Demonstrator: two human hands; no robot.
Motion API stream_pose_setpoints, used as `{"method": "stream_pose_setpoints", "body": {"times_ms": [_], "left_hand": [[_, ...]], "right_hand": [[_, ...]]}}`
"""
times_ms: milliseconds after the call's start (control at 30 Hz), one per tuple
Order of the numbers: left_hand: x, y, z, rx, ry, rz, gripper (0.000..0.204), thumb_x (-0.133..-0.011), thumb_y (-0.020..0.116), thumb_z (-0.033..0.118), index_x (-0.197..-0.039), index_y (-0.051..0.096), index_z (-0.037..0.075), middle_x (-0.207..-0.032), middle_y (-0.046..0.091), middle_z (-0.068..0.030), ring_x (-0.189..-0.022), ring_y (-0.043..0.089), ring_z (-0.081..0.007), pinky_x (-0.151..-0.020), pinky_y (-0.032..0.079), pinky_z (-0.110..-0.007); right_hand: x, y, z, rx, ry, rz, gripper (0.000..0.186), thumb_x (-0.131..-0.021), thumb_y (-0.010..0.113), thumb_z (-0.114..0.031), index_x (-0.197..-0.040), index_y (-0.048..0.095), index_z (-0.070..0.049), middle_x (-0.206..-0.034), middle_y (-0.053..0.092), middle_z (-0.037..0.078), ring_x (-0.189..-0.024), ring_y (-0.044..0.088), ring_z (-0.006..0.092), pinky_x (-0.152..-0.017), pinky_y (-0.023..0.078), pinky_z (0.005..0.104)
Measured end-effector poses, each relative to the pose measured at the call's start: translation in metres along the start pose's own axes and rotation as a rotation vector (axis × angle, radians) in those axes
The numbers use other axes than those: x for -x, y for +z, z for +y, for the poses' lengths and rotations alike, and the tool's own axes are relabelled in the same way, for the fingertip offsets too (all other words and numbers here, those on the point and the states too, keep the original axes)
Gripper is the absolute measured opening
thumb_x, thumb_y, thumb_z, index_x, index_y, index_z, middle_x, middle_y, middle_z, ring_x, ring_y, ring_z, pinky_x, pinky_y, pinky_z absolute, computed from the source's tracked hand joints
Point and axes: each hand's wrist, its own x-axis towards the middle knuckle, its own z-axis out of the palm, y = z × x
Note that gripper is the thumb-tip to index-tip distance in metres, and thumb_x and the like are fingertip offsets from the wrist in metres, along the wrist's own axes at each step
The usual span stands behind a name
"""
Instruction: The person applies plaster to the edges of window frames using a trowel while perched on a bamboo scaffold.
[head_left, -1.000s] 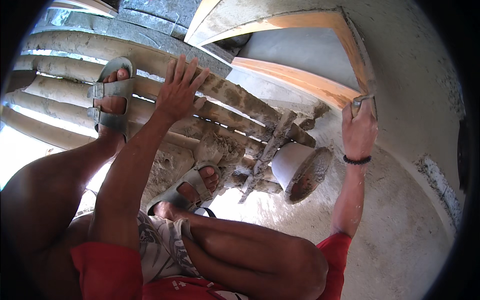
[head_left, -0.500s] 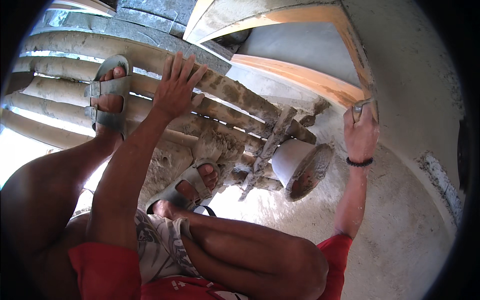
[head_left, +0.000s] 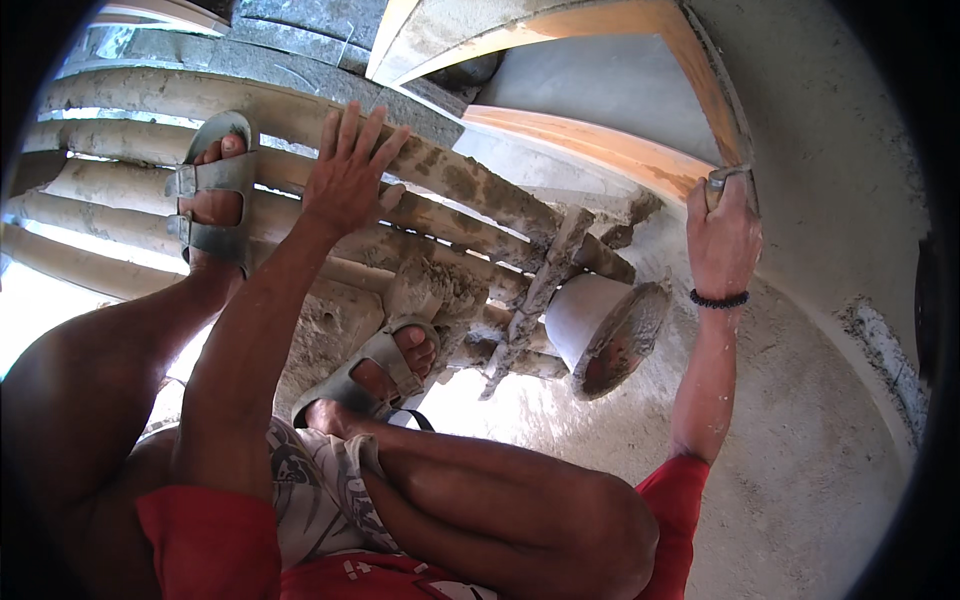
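My left hand (head_left: 350,180) lies with spread fingers on the mud-caked bamboo poles (head_left: 440,165) of the platform under me. At the right, my right hand (head_left: 724,240) is closed around the grey handle of a trowel (head_left: 728,178); the hand hides most of the tool, whose edge sits against the wall. It is at the lower corner of an orange-brown wooden frame (head_left: 600,148) set in grey plaster. Between the hands, a white bucket (head_left: 580,315) with a mortar-crusted rim leans on its side near the pole ends.
My sandaled feet (head_left: 212,205) stand on the poles. A mortar-covered crosspiece (head_left: 545,275) ties the pole ends together. Gaps between the poles show bright light below. The plastered wall (head_left: 830,150) curves along the right, with a rough whitish patch (head_left: 885,350) lower down.
My right hand with the trowel has moved up slightly along the frame's corner. My left hand has barely shifted on the poles.
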Motion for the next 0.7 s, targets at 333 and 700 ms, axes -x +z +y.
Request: {"method": "stream_pose_setpoints", "body": {"times_ms": [333,700], "left_hand": [[0.002,0.003,-0.002,0.056,0.019,0.068,0.083,-0.079,0.071,0.042,-0.149,0.031,0.021,-0.154,0.024,-0.015,-0.144,0.015,-0.0419,-0.116,0.015,-0.057],[0.002,0.002,-0.003,0.058,0.006,0.046,0.082,-0.08,0.069,0.045,-0.149,0.033,0.022,-0.155,0.024,-0.0154,-0.145,0.014,-0.0406,-0.118,0.011,-0.055]], "right_hand": [[0.026,0.004,0.036,0.03,0.083,-0.081,0.021,-0.09,0.059,-0.021,-0.096,0.054,-0.001,-0.085,0.065,0.026,-0.082,0.064,0.0445,-0.071,0.05,0.0534],[0.085,-0.001,0.075,0.043,0.125,-0.07,0.023,-0.088,0.063,-0.024,-0.088,0.054,-0.002,-0.077,0.064,0.025,-0.074,0.063,0.0442,-0.064,0.049,0.0512]]}}
